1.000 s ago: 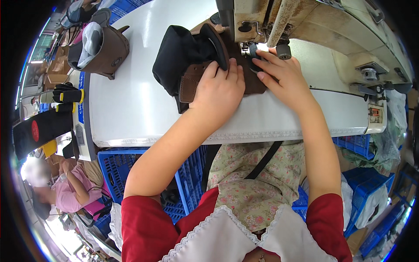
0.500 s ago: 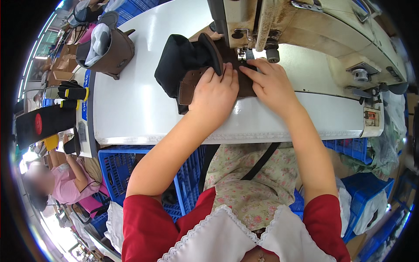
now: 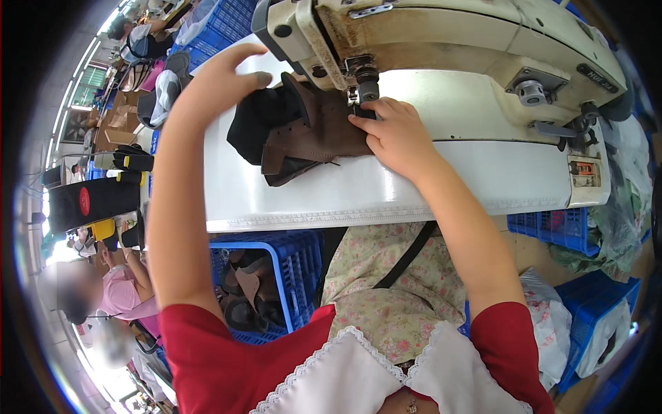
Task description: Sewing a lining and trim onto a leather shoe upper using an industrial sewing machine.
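A brown leather boot upper [image 3: 314, 134] with a black lining [image 3: 252, 131] and punched eyelets lies on the white sewing machine table [image 3: 427, 179]. Its far right part is under the presser foot [image 3: 354, 96] of the sewing machine [image 3: 441, 34]. My right hand [image 3: 400, 138] rests beside the needle, fingers stretched out and touching the upper's right edge. Raised off the work, my left hand [image 3: 221, 83] is near the left side of the machine head, thumb and forefinger apart, holding nothing I can see. The thumb's tip looks dark. Its other fingers are partly hidden.
A blue crate [image 3: 300, 276] holding dark and brown shoe pieces [image 3: 256, 293] stands under the table's front left. Another blue crate [image 3: 552, 231] is at the right, near plastic bags [image 3: 545, 310]. A person in pink [image 3: 124, 297] sits at the left.
My left hand has left the upper and risen up and left to the machine head. My right hand stays at the needle, on the upper. The whole view has shifted.
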`<state>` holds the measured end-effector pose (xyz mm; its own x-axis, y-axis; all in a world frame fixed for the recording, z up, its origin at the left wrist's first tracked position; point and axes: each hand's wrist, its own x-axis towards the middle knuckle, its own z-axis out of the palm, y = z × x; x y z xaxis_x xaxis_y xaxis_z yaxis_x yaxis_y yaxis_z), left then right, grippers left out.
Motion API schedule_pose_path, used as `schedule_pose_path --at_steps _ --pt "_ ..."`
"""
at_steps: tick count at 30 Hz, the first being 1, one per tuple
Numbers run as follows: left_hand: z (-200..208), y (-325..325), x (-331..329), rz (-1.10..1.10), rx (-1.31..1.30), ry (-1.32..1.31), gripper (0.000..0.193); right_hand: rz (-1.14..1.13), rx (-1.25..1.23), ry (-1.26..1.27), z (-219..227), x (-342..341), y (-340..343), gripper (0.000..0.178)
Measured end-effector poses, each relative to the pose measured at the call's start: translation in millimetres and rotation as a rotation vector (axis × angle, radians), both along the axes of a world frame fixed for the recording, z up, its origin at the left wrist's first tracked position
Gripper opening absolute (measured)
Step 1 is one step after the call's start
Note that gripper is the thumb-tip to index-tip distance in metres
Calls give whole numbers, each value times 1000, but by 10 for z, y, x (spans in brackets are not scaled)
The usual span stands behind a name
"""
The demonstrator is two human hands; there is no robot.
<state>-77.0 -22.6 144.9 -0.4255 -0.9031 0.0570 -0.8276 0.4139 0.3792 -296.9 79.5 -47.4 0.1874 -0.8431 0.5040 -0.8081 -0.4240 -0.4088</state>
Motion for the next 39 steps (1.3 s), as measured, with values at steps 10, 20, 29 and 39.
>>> schedule_pose_path --at_steps 10,20,29,39 --pt "-359 -1156 -261 -467 441 -32 40 -22 0 -26 8 0 32 29" --pt "-920 -1126 -380 -739 193 -151 43 -62 -35 -21 12 15 47 29" --pt "-1201 -987 -341 -846 52 -163 46 -44 -40 -78 34 12 27 28" --pt "-1293 -831 -406 -756 14 -193 47 -81 -17 -160 68 11 29 21"
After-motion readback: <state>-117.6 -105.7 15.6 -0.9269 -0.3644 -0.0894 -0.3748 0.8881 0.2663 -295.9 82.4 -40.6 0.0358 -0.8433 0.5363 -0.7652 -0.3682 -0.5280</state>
